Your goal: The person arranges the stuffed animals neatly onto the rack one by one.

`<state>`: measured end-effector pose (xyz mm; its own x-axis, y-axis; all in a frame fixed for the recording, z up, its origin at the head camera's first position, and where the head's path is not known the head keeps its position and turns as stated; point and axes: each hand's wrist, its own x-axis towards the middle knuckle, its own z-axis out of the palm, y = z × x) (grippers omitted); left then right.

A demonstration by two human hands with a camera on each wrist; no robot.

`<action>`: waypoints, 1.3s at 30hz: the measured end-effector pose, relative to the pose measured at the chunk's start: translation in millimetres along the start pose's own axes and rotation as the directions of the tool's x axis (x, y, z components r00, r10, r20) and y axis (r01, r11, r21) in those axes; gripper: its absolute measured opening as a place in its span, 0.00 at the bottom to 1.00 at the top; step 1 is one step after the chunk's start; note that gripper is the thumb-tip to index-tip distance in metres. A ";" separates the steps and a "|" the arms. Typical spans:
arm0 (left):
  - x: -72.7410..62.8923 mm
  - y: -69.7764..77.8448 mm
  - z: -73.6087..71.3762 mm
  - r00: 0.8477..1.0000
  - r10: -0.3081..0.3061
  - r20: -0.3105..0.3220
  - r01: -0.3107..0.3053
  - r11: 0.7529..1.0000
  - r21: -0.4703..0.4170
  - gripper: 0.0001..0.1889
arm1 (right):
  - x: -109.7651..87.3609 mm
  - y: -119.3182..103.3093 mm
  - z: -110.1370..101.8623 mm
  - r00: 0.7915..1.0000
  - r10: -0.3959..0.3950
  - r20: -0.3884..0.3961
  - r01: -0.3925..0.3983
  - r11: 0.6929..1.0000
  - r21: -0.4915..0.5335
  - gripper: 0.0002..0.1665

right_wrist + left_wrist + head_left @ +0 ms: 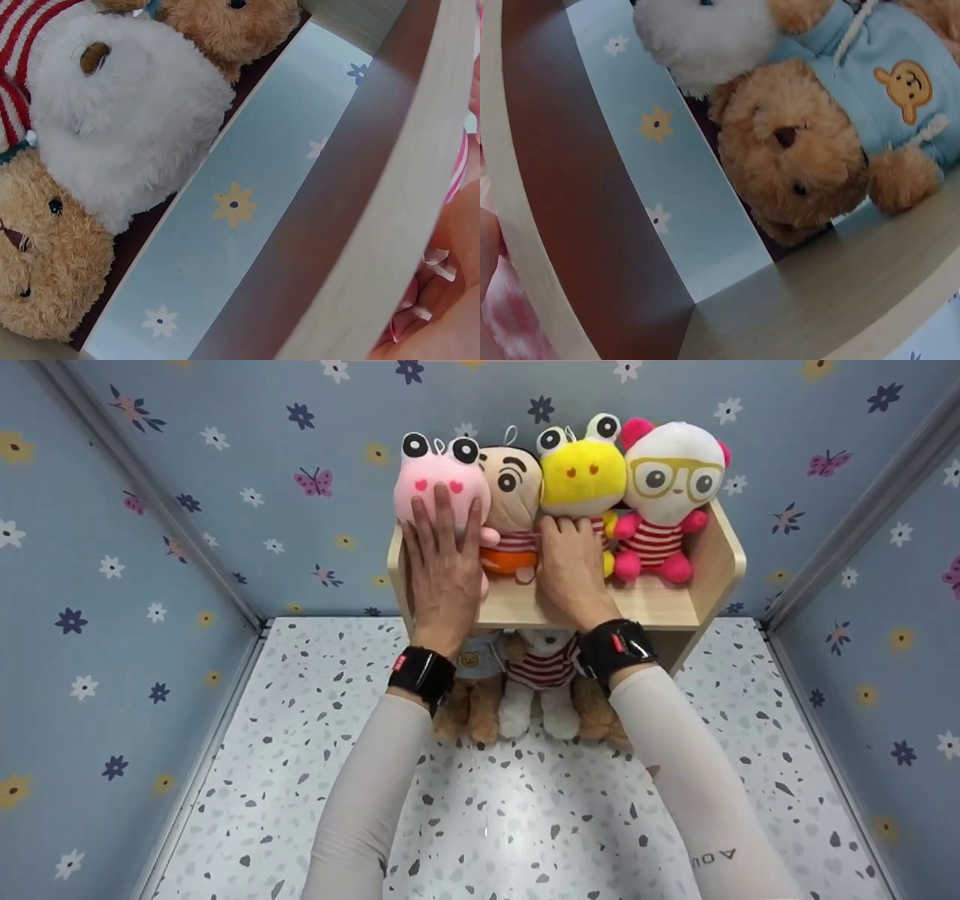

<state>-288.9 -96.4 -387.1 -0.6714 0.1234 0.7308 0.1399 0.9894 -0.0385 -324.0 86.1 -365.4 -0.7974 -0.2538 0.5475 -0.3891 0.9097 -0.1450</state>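
Note:
Four plush toys sit side by side on the upper board of a small wooden shelf [660,611]. In the head view my left hand [446,585] rests on the front of the pink frog plush [411,480], fingers straight and spread. My right hand [574,570] has curled fingers on the lower body of the yellow frog plush [581,495]; in the right wrist view white tags show by those fingers. Between the frogs leans a black-browed doll [521,499] in orange shorts. At the right end sits a white and pink bear with glasses [660,540].
Below the board stand teddy bears: one in a light blue hoodie [795,142], a white one in red stripes [127,112] and a tan one [60,247]. Flowered blue walls [150,547] enclose the speckled floor [487,817] on three sides.

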 end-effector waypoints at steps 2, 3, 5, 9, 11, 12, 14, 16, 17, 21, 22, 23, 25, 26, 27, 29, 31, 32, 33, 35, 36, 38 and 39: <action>4.1 2.1 1.5 0.999 -0.023 0.031 0.023 1.000 -0.008 0.45 | -1.6 4.4 -2.0 1.000 0.003 0.021 -0.002 1.000 -0.019 0.08; 6.1 3.0 2.2 0.998 -0.035 0.042 0.036 0.999 -0.019 0.45 | -2.2 6.3 -2.9 0.999 0.003 0.036 -0.002 1.000 -0.023 0.08; 9.3 4.4 4.8 0.997 -0.056 0.055 0.060 0.996 -0.060 0.43 | -3.1 9.4 -4.9 0.998 0.001 0.068 0.000 1.000 -0.023 0.08; 13.4 4.9 11.0 0.997 -0.063 0.048 0.068 0.990 -0.124 0.41 | -3.5 14.6 -8.1 0.996 -0.021 0.085 0.021 1.000 0.001 0.09; 14.8 3.2 12.8 0.998 -0.052 0.042 0.056 0.992 -0.116 0.43 | -4.1 15.8 -9.1 0.997 -0.018 0.070 0.017 1.000 0.012 0.09; 15.6 2.6 13.5 0.998 -0.048 0.045 0.052 0.993 -0.105 0.44 | -4.5 16.5 -9.3 0.998 -0.015 0.062 0.014 1.000 0.017 0.09; 17.5 1.9 14.1 0.997 -0.049 0.063 0.054 0.995 -0.081 0.46 | -5.6 18.0 -9.4 0.999 -0.004 0.051 0.002 0.999 0.036 0.11; 19.3 1.9 13.7 0.994 -0.061 0.094 0.066 0.996 -0.056 0.47 | -6.7 18.7 -9.3 0.999 0.003 0.048 -0.006 0.998 0.057 0.14; 20.3 2.0 13.3 0.992 -0.069 0.109 0.075 0.996 -0.049 0.48 | -7.3 18.9 -9.2 0.999 0.009 0.052 -0.013 0.998 0.069 0.14; 23.8 2.3 11.9 0.984 -0.096 0.152 0.102 0.994 -0.030 0.50 | -8.7 19.1 -9.2 0.998 0.039 0.057 -0.045 0.993 0.106 0.15; 24.4 2.0 12.1 0.982 -0.101 0.157 0.107 0.994 -0.026 0.50 | -8.8 18.9 -9.3 0.997 0.047 0.060 -0.053 0.992 0.111 0.15; 25.1 1.6 12.2 0.982 -0.106 0.159 0.112 0.993 -0.025 0.50 | -8.7 18.7 -9.4 0.997 0.053 0.063 -0.060 0.991 0.116 0.15; 26.0 0.6 12.9 0.980 -0.114 0.163 0.119 0.993 -0.021 0.51 | -8.6 18.3 -9.9 0.996 0.057 0.067 -0.065 0.991 0.121 0.16; 26.4 0.1 12.9 0.979 -0.118 0.166 0.123 0.992 -0.021 0.51 | -8.6 18.3 -10.0 0.996 0.057 0.069 -0.065 0.990 0.124 0.16; 26.7 -0.6 13.2 0.979 -0.119 0.168 0.125 0.992 -0.022 0.52 | -8.7 18.5 -10.0 0.996 0.057 0.069 -0.065 0.990 0.126 0.16; 27.5 -1.5 13.3 0.977 -0.120 0.179 0.127 0.991 -0.028 0.53 | -9.5 19.0 -10.0 0.996 0.056 0.067 -0.065 0.989 0.130 0.17; 28.0 -2.3 12.6 0.974 -0.120 0.195 0.127 0.992 -0.025 0.54 | -10.5 19.7 -9.9 0.997 0.058 0.060 -0.065 0.989 0.133 0.17; 28.3 -2.7 12.1 0.972 -0.120 0.202 0.127 0.992 -0.022 0.53 | -11.0 20.1 -9.8 0.997 0.056 0.057 -0.063 0.989 0.133 0.17; 28.3 -2.8 11.7 0.971 -0.118 0.209 0.125 0.992 -0.022 0.53 | -11.4 20.4 -9.7 0.997 0.058 0.053 -0.065 0.989 0.134 0.17; 28.4 -2.7 11.1 0.970 -0.110 0.218 0.120 0.992 -0.029 0.52 | -11.7 20.8 -9.8 0.997 0.066 0.047 -0.072 0.989 0.128 0.18; 27.9 -2.3 10.9 0.969 -0.104 0.222 0.115 0.993 -0.037 0.51 | -11.6 20.9 -9.7 0.996 0.073 0.046 -0.079 0.989 0.123 0.18; 26.0 -0.9 10.8 0.970 -0.091 0.227 0.108 0.992 -0.061 0.52 | -11.1 20.7 -10.0 0.995 0.091 0.048 -0.095 0.990 0.106 0.18; 24.3 0.1 10.9 0.970 -0.085 0.227 0.104 0.992 -0.074 0.52 | -10.7 20.1 -10.6 0.993 0.103 0.052 -0.108 0.989 0.100 0.18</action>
<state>-313.1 -92.4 -376.7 -0.8287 0.0531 0.5572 0.1226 0.9885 0.0881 -318.4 110.5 -365.4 -0.8561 -0.1755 0.4860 -0.3451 0.8943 -0.2848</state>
